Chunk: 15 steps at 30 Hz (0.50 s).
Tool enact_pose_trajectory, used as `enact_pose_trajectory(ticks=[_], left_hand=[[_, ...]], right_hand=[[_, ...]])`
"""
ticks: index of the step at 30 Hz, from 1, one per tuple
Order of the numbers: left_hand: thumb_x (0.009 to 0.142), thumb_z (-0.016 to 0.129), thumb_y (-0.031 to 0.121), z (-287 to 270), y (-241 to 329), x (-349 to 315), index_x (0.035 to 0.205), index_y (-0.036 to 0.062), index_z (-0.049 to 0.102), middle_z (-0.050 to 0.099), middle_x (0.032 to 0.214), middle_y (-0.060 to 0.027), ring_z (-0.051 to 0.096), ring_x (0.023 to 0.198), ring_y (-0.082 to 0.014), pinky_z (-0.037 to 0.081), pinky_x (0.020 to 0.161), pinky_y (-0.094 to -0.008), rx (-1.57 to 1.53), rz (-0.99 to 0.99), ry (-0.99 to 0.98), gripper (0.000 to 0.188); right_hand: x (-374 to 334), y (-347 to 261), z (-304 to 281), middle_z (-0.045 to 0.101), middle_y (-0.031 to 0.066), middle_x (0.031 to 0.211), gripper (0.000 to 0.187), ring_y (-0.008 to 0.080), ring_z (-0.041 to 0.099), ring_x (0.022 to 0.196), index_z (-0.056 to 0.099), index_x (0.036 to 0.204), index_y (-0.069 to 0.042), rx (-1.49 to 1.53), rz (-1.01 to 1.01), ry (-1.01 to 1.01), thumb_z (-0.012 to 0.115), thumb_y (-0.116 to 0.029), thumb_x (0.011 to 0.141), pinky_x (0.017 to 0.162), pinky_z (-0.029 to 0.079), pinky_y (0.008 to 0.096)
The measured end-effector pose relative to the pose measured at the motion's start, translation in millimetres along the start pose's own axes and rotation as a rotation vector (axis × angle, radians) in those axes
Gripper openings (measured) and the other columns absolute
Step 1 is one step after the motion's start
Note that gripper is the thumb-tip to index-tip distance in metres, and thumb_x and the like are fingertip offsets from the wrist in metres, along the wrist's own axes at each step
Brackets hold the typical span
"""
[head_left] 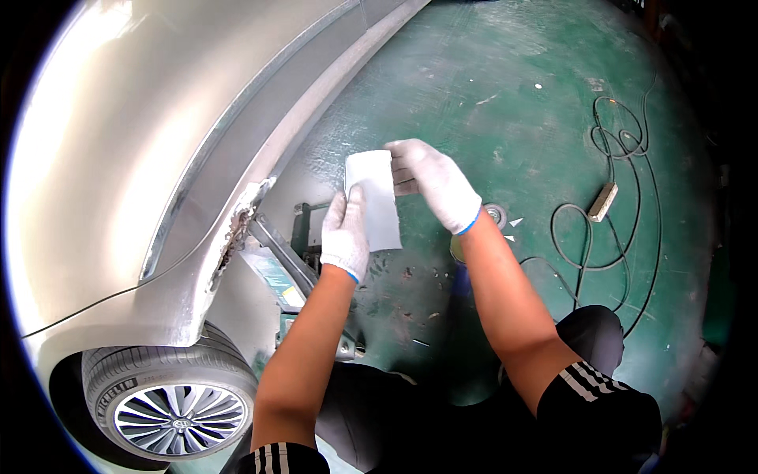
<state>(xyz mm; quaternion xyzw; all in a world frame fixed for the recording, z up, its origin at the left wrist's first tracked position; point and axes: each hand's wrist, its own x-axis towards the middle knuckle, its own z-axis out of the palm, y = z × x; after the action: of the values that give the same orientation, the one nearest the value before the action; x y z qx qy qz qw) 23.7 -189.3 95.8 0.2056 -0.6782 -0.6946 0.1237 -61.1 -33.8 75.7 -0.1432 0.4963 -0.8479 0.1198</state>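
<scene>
car body (118, 158), silver-beige, far left: paint dull along the sill, lower edge behind the arch torn and rusted at the damage (237, 229), bare and unfilled, no fresh coat visible; judged not yet repaired. wheel (170, 407), alloy, lower left, still mounted, tyre on the floor or just above it, cannot tell which. jack (276, 272), grey-green, under the sill just beside the damage. left hand (345, 235), white glove with blue cuff, closed on the lower left edge of the sheet (373, 201). sheet: pale grey, rectangular, flat, held upright in the air between both hands, above the floor, near the damage but apart from it; looks unused, so the work on the panel is judged at its start, with the rubbing or patching left to do. right hand (434, 183), same glove, fingers pinching the sheet's upper right edge. disc (495, 215), small, round, on the floor just beyond the right wrist. cable (624, 197), black, looped on the green floor (489, 71), with a tan block (603, 201) on it, well apart to the right.
</scene>
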Motion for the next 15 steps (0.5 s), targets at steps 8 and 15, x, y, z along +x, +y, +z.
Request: enact_pose_trajectory(ticks=[8,15], left_hand=[[0.108,0.064,0.028,0.4,9.7,-21.1,0.138,-0.0036,0.058,0.068,0.123,-0.0089,0.06,0.11,-0.0134,0.05,0.098,-0.0299,0.369,0.134,-0.213,0.043],[0.114,0.052,0.031,2.5,15.1,-22.4,0.12,0.0024,0.065,0.065,0.108,-0.0021,0.056,0.101,-0.0095,0.049,0.09,-0.0274,0.254,0.284,0.055,0.032]], right_hand=[[-21.2,17.3,38.8,0.069,0.0189,0.095,0.045,0.0252,0.064,0.089,0.068,0.112,0.0,-0.214,-0.082,0.317,0.053,-0.043,0.109,0.087,0.052,0.0378],[-36.4,7.6,54.1,0.068,0.0232,0.092,0.038,0.0357,0.068,0.087,0.069,0.101,0.0,-0.261,-0.217,0.189,0.057,-0.035,0.107,0.082,0.053,0.0417]])
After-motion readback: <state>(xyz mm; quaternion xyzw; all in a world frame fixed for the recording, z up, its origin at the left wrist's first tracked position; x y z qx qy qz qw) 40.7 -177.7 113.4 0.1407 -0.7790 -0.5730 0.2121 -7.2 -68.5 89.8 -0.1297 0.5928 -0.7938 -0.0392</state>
